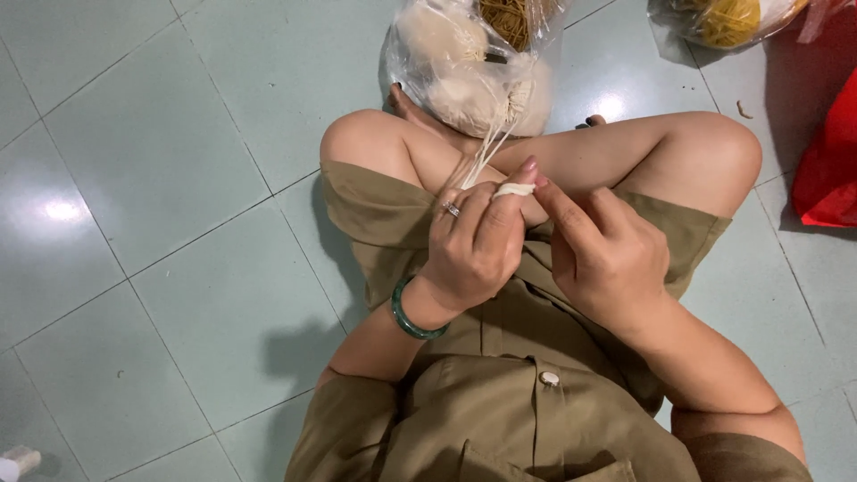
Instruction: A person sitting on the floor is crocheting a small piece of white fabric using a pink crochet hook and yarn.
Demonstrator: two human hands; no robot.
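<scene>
- Head view looks down on a person seated cross-legged on a pale green tiled floor (161, 161); a small pale object at the bottom left corner is cut off and cannot be identified
- Left hand (473, 245), with a ring and a green bangle (409, 317) at the wrist, is closed with thumb and forefinger pinching a small white twisted strand (515, 189)
- Thin white threads (489, 152) run up from the strand into a clear plastic bag (473, 62) of pale yarn balls, lying on the floor just beyond the knees; its top is cut off
- Right hand (607, 254) is curled, forefinger tip touching the strand's right end; its palm is hidden
- Second bag of yellow yarn (732, 20) and a red bag (830, 161) are cropped at the right edge
</scene>
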